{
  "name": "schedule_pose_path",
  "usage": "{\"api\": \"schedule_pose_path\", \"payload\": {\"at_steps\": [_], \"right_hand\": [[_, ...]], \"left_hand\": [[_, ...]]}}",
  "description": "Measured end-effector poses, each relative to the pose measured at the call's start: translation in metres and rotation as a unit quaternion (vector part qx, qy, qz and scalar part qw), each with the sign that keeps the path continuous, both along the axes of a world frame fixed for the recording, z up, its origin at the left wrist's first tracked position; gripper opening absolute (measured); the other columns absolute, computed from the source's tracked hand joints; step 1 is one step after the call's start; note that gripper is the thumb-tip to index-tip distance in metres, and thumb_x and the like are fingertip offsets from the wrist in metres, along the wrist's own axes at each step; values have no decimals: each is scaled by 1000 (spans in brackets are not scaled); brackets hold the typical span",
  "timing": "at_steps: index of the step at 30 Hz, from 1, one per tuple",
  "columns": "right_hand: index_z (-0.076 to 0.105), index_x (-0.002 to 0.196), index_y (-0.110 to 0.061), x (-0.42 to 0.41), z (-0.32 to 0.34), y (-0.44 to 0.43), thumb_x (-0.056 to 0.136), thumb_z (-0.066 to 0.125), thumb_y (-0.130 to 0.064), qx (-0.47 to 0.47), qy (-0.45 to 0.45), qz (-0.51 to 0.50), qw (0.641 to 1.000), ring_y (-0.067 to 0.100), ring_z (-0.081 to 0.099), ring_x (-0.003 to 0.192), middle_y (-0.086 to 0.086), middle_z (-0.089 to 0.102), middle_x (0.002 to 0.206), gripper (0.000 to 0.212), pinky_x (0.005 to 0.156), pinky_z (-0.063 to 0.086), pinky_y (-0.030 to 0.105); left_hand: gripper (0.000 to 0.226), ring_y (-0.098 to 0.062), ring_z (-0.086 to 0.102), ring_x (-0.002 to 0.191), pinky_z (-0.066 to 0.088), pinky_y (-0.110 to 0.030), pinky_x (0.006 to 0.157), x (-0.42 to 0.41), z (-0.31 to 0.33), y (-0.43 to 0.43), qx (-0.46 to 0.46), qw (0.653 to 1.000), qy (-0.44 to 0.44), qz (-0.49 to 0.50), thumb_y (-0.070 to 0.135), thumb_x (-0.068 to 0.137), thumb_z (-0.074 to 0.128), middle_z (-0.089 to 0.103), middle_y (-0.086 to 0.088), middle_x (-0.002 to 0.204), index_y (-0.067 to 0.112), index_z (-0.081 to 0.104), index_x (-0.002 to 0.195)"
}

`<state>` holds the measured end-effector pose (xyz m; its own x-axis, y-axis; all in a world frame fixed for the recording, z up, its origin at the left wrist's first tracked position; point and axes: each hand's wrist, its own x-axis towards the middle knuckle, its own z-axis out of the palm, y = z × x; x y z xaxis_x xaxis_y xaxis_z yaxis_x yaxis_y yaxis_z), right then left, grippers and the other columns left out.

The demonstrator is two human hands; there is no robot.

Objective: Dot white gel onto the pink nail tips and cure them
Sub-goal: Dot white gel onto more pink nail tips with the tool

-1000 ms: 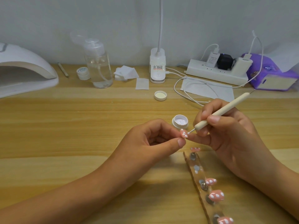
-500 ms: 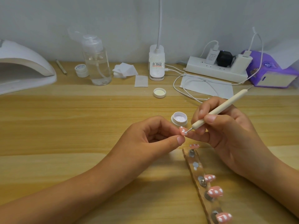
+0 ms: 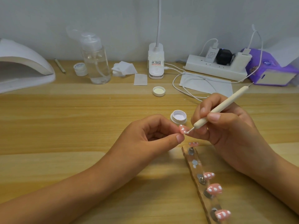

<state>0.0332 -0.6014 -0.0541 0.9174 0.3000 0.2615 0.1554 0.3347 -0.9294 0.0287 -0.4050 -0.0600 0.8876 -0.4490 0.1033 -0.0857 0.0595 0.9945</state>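
The wood-grain desk is smooth and pale. At its far left sits the cure lamp, a white domed shell with an open mouth and well apart from the work.

The left hand has its fingers curled, thumb and forefinger pinching one pink tip. The right hand grips the tool like a pen. Both hands hover over the desk centre, just in front of the jar.

Over the last second little has moved. Both hands keep their grip, and the tool's metal point is still at the tip's right edge. I judge that another dot is going down there and this tip is nearly covered, while curing has not begun.

The strip is a clear, glossy bar with round metal seats. One seat is bare, likely where the held tip belongs. Three tips nearer the camera are curved and shiny and already carry white dots. On the far one I cannot tell.

The jar is small, round and white, with its lid off and pale gel inside. The tool is a slim matte cream stick with a fine wire end.
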Motion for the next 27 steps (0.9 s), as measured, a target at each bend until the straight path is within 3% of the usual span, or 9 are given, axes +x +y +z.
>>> {"api": "schedule_pose_path", "payload": {"at_steps": [7, 11, 14, 18, 23, 27], "right_hand": [[63, 74, -19, -2, 1, -1, 75, 54, -15, -29, -24, 29, 999, 9, 57, 61, -2, 57, 65, 10, 66, 52, 23], [59, 72, -15, 4, 5, -4, 74, 53, -11, 62, 50, 29, 996, 11, 50, 60, 0, 50, 62, 8, 77, 56, 36], [55, 73, -15, 11, 8, -9, 74, 56, -17, 119, 94, -17, 988, 12, 46, 60, 0, 43, 62, 2, 77, 56, 36], [55, 76, -17, 19, 5, -15, 72, 59, -18, 170, 140, -54, 974, 12, 47, 59, -2, 42, 62, 5, 78, 54, 35], [55, 77, -18, 23, 3, -18, 71, 61, -19, 178, 156, -51, 970, 12, 47, 60, -2, 43, 65, 9, 75, 52, 32], [55, 78, -18, 22, 3, -17, 74, 59, -18, 155, 156, -46, 974, 11, 47, 61, -2, 45, 64, 5, 73, 52, 31]], "left_hand": [[8, -6, 68, 88, 50, -13, 75, 0, -1, 1, -5, 1000, 5, -7, 21, 78, 72, 75, 7, 97, 28, 72, 82], [8, -4, 65, 80, 48, -12, 71, -1, 0, 1, 7, 1000, -7, 4, 22, 77, 75, 74, 7, 89, 29, 72, 82], [8, -6, 66, 79, 49, -14, 69, -5, 1, 0, 23, 999, -34, 12, 22, 77, 75, 73, 8, 84, 27, 69, 81], [12, -10, 62, 78, 48, -17, 67, -13, 4, -1, 76, 991, -112, 9, 35, 79, 74, 68, 10, 89, 27, 67, 82], [10, -5, 50, 75, 33, -11, 63, -18, 4, -8, 193, 942, -273, 18, 42, 80, 69, 49, 11, 81, 32, 70, 81], [17, -3, 44, 66, 28, -12, 58, -19, 1, -15, 224, 929, -291, 36, 46, 80, 66, 43, 11, 71, 30, 71, 78]]}}
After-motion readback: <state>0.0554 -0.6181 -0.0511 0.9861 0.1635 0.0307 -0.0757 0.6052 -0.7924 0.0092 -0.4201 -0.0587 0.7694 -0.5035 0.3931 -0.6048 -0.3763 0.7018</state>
